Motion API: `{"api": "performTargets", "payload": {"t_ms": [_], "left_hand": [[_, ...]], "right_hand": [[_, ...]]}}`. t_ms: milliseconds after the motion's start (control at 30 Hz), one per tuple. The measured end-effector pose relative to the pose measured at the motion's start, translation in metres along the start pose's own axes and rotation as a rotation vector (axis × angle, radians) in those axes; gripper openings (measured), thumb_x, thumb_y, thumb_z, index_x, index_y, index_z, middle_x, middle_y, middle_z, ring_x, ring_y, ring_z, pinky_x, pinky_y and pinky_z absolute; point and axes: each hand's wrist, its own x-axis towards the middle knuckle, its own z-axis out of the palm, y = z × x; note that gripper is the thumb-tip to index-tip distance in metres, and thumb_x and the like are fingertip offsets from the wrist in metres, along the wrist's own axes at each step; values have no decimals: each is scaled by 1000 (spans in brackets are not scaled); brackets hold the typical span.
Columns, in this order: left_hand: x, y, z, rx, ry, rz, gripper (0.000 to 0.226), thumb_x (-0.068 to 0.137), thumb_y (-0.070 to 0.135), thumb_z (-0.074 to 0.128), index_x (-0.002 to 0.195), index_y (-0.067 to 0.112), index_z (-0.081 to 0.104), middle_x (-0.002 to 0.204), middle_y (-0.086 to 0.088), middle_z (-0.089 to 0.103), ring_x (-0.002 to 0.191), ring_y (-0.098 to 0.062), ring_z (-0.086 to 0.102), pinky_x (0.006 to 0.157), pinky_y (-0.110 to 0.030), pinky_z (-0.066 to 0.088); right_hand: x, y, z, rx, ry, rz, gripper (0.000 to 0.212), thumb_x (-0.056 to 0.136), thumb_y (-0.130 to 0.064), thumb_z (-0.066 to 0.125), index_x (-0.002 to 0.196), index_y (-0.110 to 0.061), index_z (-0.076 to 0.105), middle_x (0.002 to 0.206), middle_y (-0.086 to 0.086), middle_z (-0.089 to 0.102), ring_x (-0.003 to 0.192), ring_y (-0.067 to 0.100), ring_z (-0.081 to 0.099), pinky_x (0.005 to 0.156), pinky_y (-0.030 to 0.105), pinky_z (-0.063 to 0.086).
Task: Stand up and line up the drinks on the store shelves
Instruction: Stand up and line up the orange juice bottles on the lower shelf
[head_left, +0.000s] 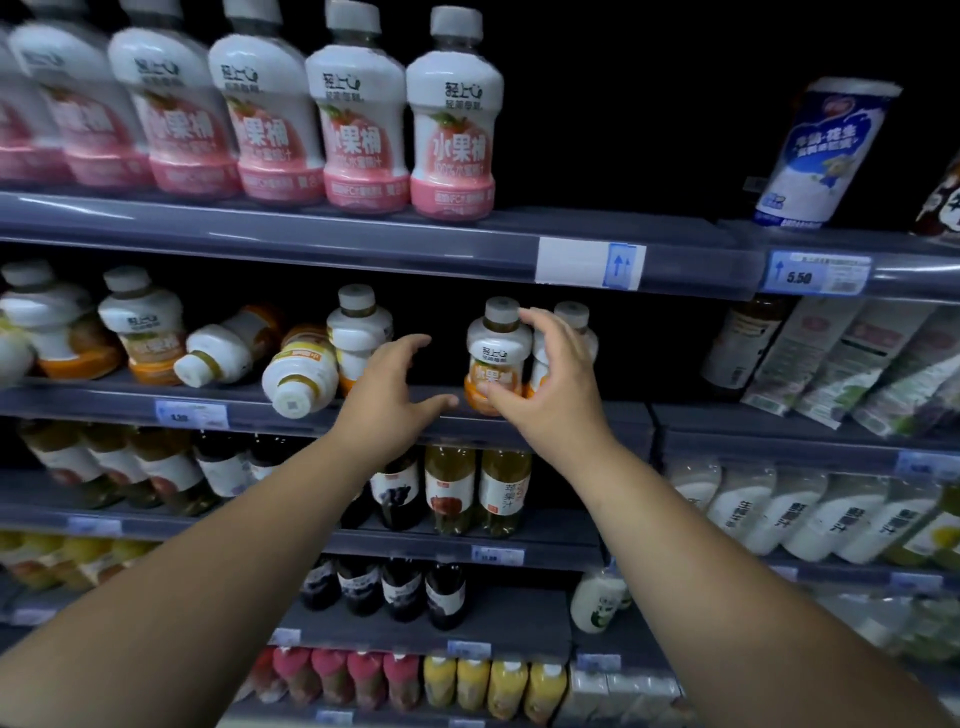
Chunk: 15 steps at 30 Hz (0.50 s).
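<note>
1. Left of the left hand (392, 384), a toppled bottle (300, 375) and a second fallen bottle (228, 347) lie on the shelf (104, 402), still to be stood up.
2. The left hand is released, empty, with its fingers spread.
3. The right hand (545, 384) grasps the upright bottle (496, 353), which looks nearly placed.

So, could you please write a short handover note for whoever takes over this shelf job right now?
Left hand: open and holding nothing, in front of a gap on the second shelf.
Right hand: curled round an upright orange bottle at the shelf front.
Done: the pink bottles on the top shelf stand in a row.
Left: the left fallen bottle and the right fallen bottle lie on their sides; stand both up, then line up the row.
</note>
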Motion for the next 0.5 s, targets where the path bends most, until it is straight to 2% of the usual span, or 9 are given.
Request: {"api": "performTargets", "payload": {"t_ms": [100, 200, 367, 500], "left_hand": [[-8, -16, -30, 90, 51, 81, 73, 77, 36, 82, 139, 20, 48, 134, -2, 53, 123, -18, 50, 98, -26, 41], [-16, -36, -63, 177, 88, 142, 69, 76, 34, 83, 135, 18, 51, 131, -3, 55, 122, -20, 49, 99, -31, 40], [-17, -72, -96, 227, 101, 66, 70, 74, 39, 84, 133, 20, 52, 131, -2, 53, 123, -23, 48, 104, -39, 42], [-13, -92, -101, 185, 38, 26, 79, 71, 42, 86, 137, 22, 48, 138, -3, 47, 128, -23, 42, 107, -40, 39]], "right_hand": [[4, -22, 30, 89, -82, 63, 71, 78, -30, 83, 138, -32, 45, 134, -18, 42, 129, 4, 41, 108, 23, 37], [9, -34, 66, 182, -137, 157, 73, 79, -32, 83, 139, -36, 43, 142, -15, 42, 132, 3, 40, 110, 28, 39], [20, -43, 121, 209, -165, 294, 77, 78, -32, 83, 142, -35, 41, 147, -7, 43, 135, 9, 42, 110, 38, 43], [28, -49, 148, 206, -163, 381, 78, 79, -28, 83, 144, -28, 39, 144, -2, 45, 130, 12, 44, 100, 31, 42]]}}
